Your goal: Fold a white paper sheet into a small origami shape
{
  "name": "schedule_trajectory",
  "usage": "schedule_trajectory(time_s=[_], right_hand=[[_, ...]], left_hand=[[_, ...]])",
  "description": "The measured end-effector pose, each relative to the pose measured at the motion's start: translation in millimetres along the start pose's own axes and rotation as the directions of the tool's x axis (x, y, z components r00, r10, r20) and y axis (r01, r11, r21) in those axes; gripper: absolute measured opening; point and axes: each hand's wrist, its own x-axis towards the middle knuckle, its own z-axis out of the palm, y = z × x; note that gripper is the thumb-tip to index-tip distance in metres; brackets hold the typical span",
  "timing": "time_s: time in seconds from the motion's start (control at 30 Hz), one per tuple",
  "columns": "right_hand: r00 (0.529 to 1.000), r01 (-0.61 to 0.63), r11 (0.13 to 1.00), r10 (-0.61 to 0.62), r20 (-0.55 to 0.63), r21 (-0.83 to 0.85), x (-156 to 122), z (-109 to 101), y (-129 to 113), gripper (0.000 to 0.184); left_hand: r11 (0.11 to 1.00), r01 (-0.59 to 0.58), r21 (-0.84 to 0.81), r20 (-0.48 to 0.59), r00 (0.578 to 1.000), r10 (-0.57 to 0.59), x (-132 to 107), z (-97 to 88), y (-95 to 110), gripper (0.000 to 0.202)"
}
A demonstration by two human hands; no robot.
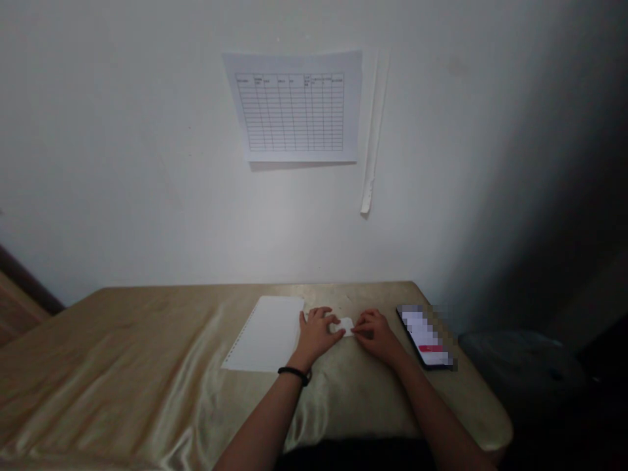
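A small piece of white paper (347, 325) lies between my two hands, low over the cloth-covered table. My left hand (316, 335) holds its left side with thumb and index finger, the other fingers spread out over the cloth. At the paper's right edge, my right hand (377, 335) pinches it with thumb and fingertips, the remaining fingers curled. Just left of my left hand is a larger white sheet (267, 333) with a row of punched holes along its left edge. A black band (293, 373) circles my left wrist.
A phone (424, 337) with its screen lit lies to the right of my right hand. Satiny gold cloth (147, 366) with creases covers the table. A printed table sheet (297, 111) and a white strip (373, 144) are on the wall behind.
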Motion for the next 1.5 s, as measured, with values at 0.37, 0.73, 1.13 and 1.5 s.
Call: schedule_trajectory(time_s=[0.37, 0.73, 1.13, 1.5], right_hand=[[0.993, -0.117, 0.993, 0.117, -0.024, -0.005, -2, -6, 4, 0.009], [0.989, -0.145, 0.980, 0.144, -0.016, -0.137, 0, -3, 3, 0.007], [0.975, -0.216, 0.936, 0.191, -0.112, -0.279, 8, 7, 2, 0.014], [0.976, -0.204, 0.979, 0.203, -0.083, -0.005, 0, 3, 16, 0.004]], left_hand=[[0.999, 0.007, 0.034, 0.047, 0.999, -0.008, 0, -3.4, 2, 0.035], [0.999, -0.011, 0.037, 0.047, 0.999, 0.010, 1, -2.5, 1, 0.034], [0.999, -0.009, 0.035, 0.052, 0.999, 0.007, 1, -3.5, 2, 0.032], [1.000, 0.002, 0.028, 0.051, 0.999, -0.003, 1, -0.5, -1, 0.035]])
